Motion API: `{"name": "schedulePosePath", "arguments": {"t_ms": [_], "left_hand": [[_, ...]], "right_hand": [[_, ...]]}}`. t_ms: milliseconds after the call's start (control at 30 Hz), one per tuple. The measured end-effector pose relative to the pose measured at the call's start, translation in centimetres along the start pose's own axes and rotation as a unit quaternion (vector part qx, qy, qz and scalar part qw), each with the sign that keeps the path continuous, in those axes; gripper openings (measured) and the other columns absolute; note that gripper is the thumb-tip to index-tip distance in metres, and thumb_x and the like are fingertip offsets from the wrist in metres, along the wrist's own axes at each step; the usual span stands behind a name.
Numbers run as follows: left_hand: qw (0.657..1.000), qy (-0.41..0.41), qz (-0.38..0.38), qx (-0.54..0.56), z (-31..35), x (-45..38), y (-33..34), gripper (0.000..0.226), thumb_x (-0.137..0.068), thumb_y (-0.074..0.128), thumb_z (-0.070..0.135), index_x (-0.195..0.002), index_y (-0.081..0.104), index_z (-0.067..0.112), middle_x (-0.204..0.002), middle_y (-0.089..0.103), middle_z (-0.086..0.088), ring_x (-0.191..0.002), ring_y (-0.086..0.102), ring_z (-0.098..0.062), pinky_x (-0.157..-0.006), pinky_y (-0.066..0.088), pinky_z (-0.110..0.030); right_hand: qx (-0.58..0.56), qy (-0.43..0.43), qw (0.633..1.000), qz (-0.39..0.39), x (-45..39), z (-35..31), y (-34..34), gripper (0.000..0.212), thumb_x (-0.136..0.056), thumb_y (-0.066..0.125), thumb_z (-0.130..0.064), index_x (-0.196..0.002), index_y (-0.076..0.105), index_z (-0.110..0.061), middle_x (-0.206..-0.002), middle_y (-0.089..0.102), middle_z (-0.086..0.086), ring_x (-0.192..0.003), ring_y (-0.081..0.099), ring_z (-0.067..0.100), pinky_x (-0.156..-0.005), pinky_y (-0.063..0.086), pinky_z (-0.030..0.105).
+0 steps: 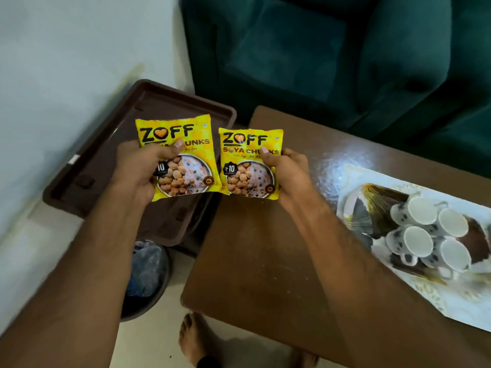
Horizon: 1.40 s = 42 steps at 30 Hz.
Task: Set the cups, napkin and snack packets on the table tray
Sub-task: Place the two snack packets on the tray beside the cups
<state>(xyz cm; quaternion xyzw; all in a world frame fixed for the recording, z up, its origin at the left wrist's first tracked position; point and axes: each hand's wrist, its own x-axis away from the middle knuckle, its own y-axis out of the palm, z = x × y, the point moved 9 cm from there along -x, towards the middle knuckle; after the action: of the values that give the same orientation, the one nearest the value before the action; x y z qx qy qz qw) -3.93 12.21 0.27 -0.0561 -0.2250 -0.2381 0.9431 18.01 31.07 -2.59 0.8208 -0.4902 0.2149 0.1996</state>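
Centrally in the frame, two yellow Zoff soya chunks packets are held up side by side, nearly touching. The left hand [138, 168] grips the left packet [180, 158] — thumb pressed across its front, the other fingers curled behind it. The right hand [289, 173] holds the right packet [249, 163] the same way, thumb on the printed face and fingers wrapped at the back. Behind the left packet, toward the upper left, sits a dark brown plastic tray [87, 166] with raised rims. A brown wooden table [260, 248] fills the lower middle. At the right edge, four white cups with dark spots [430, 235] lie clustered on a patterned white tray [398, 304] on that table. A dark green sofa [345, 57] spans the top — a bare foot [194, 338] shows at the bottom.
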Motion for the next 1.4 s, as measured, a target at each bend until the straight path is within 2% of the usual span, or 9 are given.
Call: {"name": "schedulePosePath", "arguments": {"t_ms": [167,300,467,633,700,933,1100,1233,1400], "left_hand": [[0.998,-0.047,-0.052,-0.001,-0.9,3.5,7.9,0.028,-0.069,0.088,0.007,-0.094,0.075,0.011,-0.098,0.081,-0.009,-0.085,0.079,-0.034,-0.083,0.062,-0.056],[0.995,-0.048,-0.087,-0.006,-2.0,6.4,14.2,0.027,-0.073,0.087,0.007,-0.097,0.075,0.007,-0.097,0.081,-0.011,-0.088,0.078,-0.033,-0.079,0.064,-0.049],[0.989,-0.076,-0.124,-0.011,-3.9,9.1,21.5,0.046,-0.076,0.087,0.032,-0.111,0.074,0.007,-0.099,0.081,-0.009,-0.087,0.079,-0.032,-0.086,0.062,-0.052],[0.985,-0.076,-0.148,-0.036,-5.5,11.7,27.5,0.049,-0.076,0.088,0.027,-0.113,0.071,-0.001,-0.097,0.081,-0.011,-0.086,0.079,-0.033,-0.085,0.063,-0.053],[0.985,-0.071,-0.151,-0.045,-6.1,12.6,29.6,0.041,-0.076,0.086,0.021,-0.109,0.073,-0.001,-0.096,0.081,-0.011,-0.085,0.079,-0.033,-0.083,0.064,-0.05],[0.983,-0.072,-0.157,-0.063,-7.9,15.1,34.7,0.037,-0.075,0.087,0.014,-0.107,0.073,0.0,-0.094,0.081,-0.014,-0.082,0.079,-0.033,-0.073,0.065,-0.05],[0.983,-0.064,-0.154,-0.073,-8.5,15.9,36.7,0.028,-0.076,0.088,0.016,-0.096,0.074,0.003,-0.093,0.08,-0.014,-0.083,0.079,-0.034,-0.078,0.064,-0.055],[0.984,-0.05,-0.15,-0.084,-8.9,15.7,37.6,0.031,-0.074,0.09,0.018,-0.098,0.076,0.004,-0.095,0.08,-0.014,-0.085,0.079,-0.033,-0.083,0.063,-0.055],[0.984,-0.042,-0.14,-0.106,-10.2,15.1,38.1,0.038,-0.075,0.09,0.025,-0.102,0.075,0.003,-0.093,0.081,-0.013,-0.082,0.079,-0.032,-0.081,0.063,-0.056]], "right_hand": [[0.006,-0.024,0.999,0.039,0.7,-2.3,-7.8,0.016,-0.091,0.075,-0.017,-0.104,0.074,-0.008,-0.099,0.081,0.007,-0.091,0.078,0.03,-0.085,0.062,0.057],[-0.002,-0.033,0.997,0.075,1.8,-3.7,-14.3,0.005,-0.09,0.076,-0.016,-0.093,0.076,-0.012,-0.092,0.081,0.006,-0.088,0.078,0.03,-0.083,0.063,0.056],[-0.031,-0.037,0.992,0.113,3.3,-4.6,-21.9,0.014,-0.091,0.074,-0.012,-0.103,0.076,-0.007,-0.096,0.081,0.008,-0.088,0.078,0.03,-0.08,0.063,0.054],[-0.048,-0.033,0.986,0.156,4.6,-5.0,-29.2,0.007,-0.091,0.074,-0.013,-0.098,0.076,-0.01,-0.094,0.081,0.008,-0.087,0.078,0.03,-0.082,0.063,0.056],[-0.048,-0.041,0.984,0.168,5.2,-5.3,-31.9,0.009,-0.092,0.073,-0.014,-0.099,0.076,-0.009,-0.094,0.081,0.008,-0.086,0.078,0.03,-0.082,0.063,0.056],[-0.062,-0.069,0.977,0.19,7.2,-6.2,-39.6,0.005,-0.092,0.073,-0.014,-0.093,0.076,-0.01,-0.09,0.081,0.006,-0.083,0.079,0.03,-0.079,0.064,0.052],[-0.051,-0.071,0.971,0.221,8.1,-6.9,-44.5,0.013,-0.092,0.073,-0.016,-0.1,0.076,-0.007,-0.093,0.08,0.011,-0.083,0.078,0.033,-0.069,0.064,0.049],[-0.02,-0.079,0.964,0.252,8.5,-7.4,-48.6,0.014,-0.091,0.074,-0.015,-0.1,0.076,-0.005,-0.096,0.079,0.016,-0.083,0.078,0.036,-0.072,0.064,0.057],[0.014,-0.1,0.952,0.289,9.0,-7.5,-52.8,0.012,-0.09,0.074,-0.011,-0.097,0.076,-0.001,-0.094,0.078,0.018,-0.081,0.078,0.035,-0.075,0.064,0.055]]}}
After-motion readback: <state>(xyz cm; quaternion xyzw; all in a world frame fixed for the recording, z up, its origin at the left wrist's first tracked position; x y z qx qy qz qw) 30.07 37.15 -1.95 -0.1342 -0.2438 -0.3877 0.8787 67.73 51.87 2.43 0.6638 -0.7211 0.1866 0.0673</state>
